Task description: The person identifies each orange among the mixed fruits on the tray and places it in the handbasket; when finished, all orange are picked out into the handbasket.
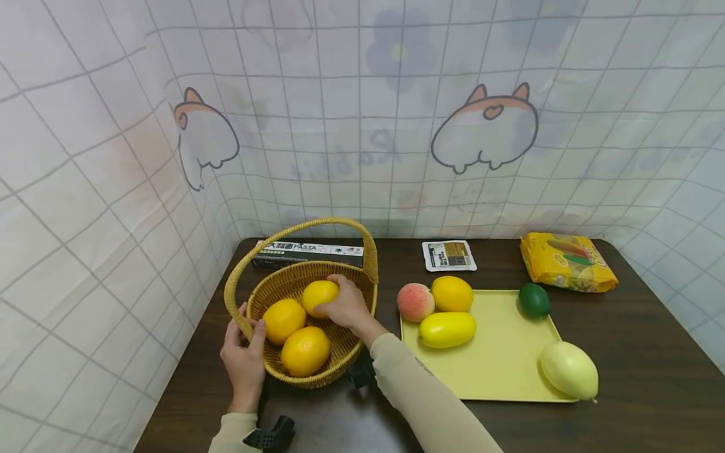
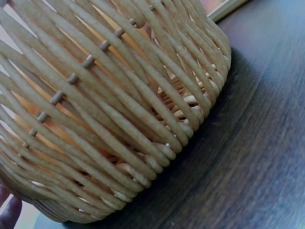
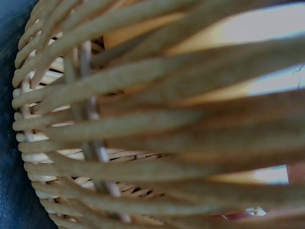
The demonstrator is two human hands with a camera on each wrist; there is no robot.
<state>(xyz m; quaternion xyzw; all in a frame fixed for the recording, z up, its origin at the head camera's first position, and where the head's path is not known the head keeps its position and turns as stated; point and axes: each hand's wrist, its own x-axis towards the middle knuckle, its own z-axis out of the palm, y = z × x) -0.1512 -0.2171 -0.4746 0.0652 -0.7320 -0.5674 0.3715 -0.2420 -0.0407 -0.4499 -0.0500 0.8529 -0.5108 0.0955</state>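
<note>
Holding one yellow fruit (image 1: 318,296), the right hand (image 1: 347,304) reaches inside a basket (image 1: 344,353).

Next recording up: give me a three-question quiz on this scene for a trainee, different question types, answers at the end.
1. How many yellow-orange fruits are in the wicker basket, counting the one that the right hand grips?
2. True or false: the left hand is apart from the wicker basket.
3. Which lies at the near right corner of the yellow tray?
A) peach
B) dark green fruit
C) pale yellow-green fruit

Key:
1. Three.
2. False; it holds the wicker basket at its left side.
3. C.
</note>
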